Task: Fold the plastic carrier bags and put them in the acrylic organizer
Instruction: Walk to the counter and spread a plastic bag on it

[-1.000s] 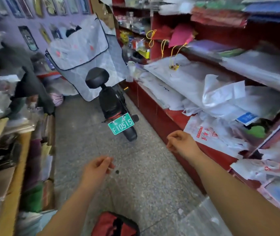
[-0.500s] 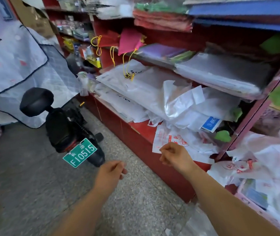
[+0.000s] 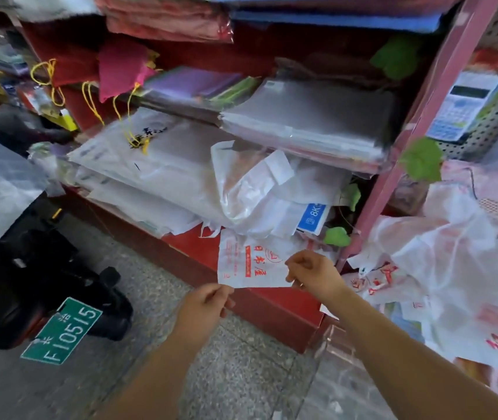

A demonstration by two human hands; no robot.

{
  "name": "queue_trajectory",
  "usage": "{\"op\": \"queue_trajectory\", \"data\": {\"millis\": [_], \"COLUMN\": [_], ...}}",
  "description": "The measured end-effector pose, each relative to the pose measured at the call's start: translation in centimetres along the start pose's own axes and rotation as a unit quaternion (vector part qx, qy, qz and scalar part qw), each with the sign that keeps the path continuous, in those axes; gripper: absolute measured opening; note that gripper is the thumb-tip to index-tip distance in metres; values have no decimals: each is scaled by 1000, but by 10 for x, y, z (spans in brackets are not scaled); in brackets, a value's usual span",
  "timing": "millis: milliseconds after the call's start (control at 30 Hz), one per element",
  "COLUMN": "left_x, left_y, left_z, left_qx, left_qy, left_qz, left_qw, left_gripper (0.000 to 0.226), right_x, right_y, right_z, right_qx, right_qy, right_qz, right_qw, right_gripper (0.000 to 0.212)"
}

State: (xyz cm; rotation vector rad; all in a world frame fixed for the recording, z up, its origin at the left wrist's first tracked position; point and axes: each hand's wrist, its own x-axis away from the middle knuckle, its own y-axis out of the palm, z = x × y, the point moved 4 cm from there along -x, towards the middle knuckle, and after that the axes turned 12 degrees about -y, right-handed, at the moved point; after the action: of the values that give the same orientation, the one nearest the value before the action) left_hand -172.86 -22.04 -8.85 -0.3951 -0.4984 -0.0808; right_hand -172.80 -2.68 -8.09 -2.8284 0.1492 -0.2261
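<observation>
Both my left hand point(image 3: 204, 307) and right hand point(image 3: 314, 275) are pinching the printed carrier bag point(image 3: 250, 262) for pickup; next, likely drawing it flat.

Carrier bags point(image 3: 453, 268) cut off right; scooter point(image 3: 29, 277) left.

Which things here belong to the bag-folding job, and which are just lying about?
Job in hand: printed bag, pinched at its lower edge by left hand and right hand; bag pile on the right.

Lying about: scooter, calculator, pink pouch, paper packs.
</observation>
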Motion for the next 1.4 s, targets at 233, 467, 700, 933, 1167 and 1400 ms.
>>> {"op": "queue_trajectory", "data": {"millis": [233,467,700,933,1167,1400], "left_x": [-45,-125,-222,-236,-267,-333], "left_y": [14,-3,-16,-12,52,137], "left_z": [16,31,27,2,-51,-108], "left_qx": [-28,-68,-126,-151,-143,-111], "left_qy": [-6,23,57,37,51,140], "left_qz": [-46,-104,-191,-222,-189,-144], "left_qw": [999,992,972,963,970,973], "left_gripper": [15,15,19,19,25,24], "right_x": [-20,-58,-85,-82,-93,-126], "right_y": [-20,6,50,63,44,47], "right_z": [8,9,30,56,140,266], "right_qx": [49,64,56,33,65,41], "right_qy": [31,68,130,152,112,47], "right_qz": [30,91,238,256,241,295], "right_qw": [998,991,961,954,962,953], "right_gripper": [13,14,22,26,25,27]}}
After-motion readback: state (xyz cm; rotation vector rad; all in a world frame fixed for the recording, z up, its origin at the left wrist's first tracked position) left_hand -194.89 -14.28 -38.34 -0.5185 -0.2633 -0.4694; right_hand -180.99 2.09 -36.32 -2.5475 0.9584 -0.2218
